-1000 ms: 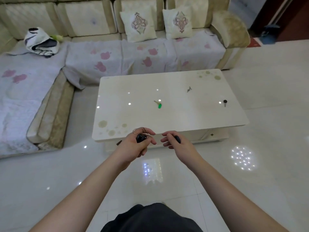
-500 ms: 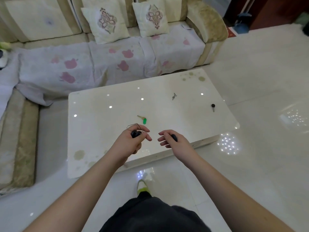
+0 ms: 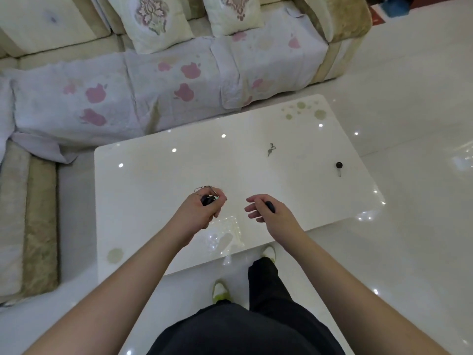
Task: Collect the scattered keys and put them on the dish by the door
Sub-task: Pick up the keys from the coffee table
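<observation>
The coffee table [image 3: 294,201] is glossy cream-white with pale green dots at its far right and near left corners. The sofa cover [image 3: 143,96] is white with pink apples. A black-headed key [image 3: 339,166] lies at the right; the trousers [image 3: 256,326] are black.

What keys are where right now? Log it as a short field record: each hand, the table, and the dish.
left hand: closed on a dark key with a wire ring
right hand: holding a dark key, fingers loosely curled
table: small metal key; black-headed key near right edge
dish: not in view
</observation>
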